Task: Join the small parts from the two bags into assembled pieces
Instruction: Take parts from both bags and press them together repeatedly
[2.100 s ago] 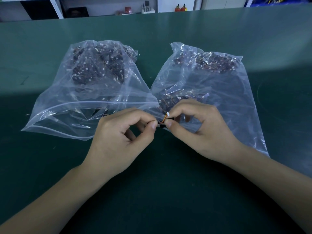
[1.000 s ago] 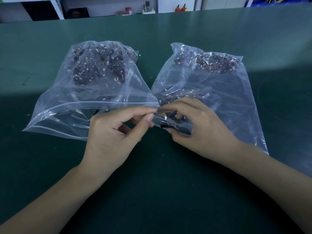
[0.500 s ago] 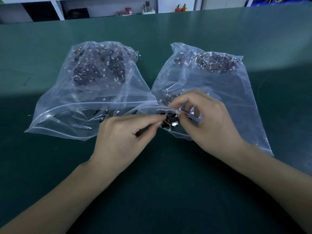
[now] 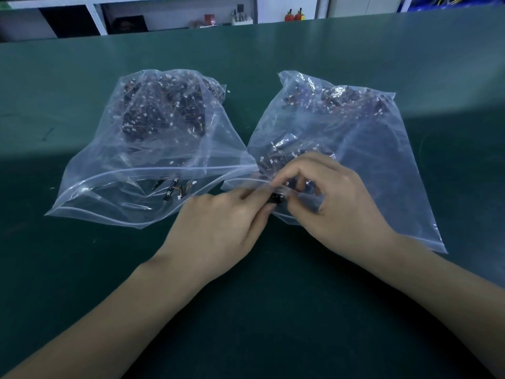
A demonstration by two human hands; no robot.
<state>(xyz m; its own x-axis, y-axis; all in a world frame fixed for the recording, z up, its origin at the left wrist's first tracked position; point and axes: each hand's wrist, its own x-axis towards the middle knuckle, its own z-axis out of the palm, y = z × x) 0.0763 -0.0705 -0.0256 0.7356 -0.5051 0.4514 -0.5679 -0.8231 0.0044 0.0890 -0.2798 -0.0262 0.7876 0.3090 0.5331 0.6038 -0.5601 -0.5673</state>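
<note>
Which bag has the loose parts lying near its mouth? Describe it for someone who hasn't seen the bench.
On the green table lie two clear zip bags. Take the left bag, beside the left hand. Unlike the right bag, black wired parts lie loose by its mouth, untouched.

head view looks down, close over green table (image 4: 273, 310).

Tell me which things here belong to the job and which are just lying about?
Job: left bag, right bag, small black part pinched between left hand and right hand.
Lying about: red bottles, shelf clutter behind the table.
</note>
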